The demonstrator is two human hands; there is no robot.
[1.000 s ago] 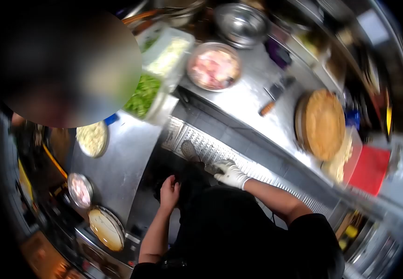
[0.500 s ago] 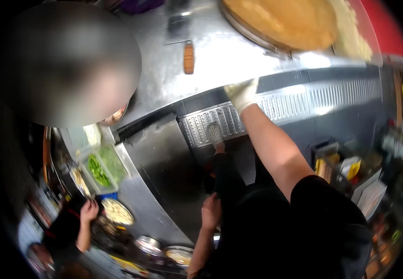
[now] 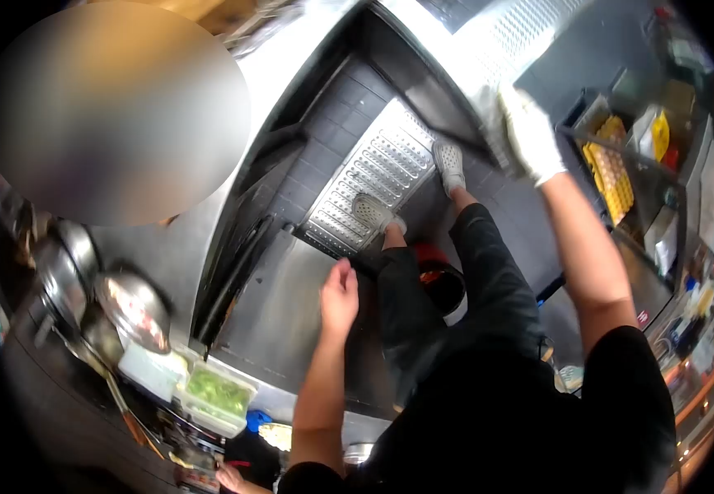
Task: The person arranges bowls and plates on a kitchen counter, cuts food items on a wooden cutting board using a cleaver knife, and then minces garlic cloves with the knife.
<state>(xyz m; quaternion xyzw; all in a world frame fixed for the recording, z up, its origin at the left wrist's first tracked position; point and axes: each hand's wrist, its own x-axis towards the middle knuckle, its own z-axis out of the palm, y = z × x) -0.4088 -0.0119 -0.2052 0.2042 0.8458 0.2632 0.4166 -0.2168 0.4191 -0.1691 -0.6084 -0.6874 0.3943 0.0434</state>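
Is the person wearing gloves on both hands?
No, the right hand has a white glove on, but the left hand is bare.

A commercial-style kitchen with a second person nearby.
A steel counter runs past nine o'clock, with metal bowls between eight and nine and a tub of greens between seven and eight; another person's hand shows at seven. At twelve, a perforated metal grate lies in the dark tiled floor. The camera wearer's right hand, near two, wears a white glove.
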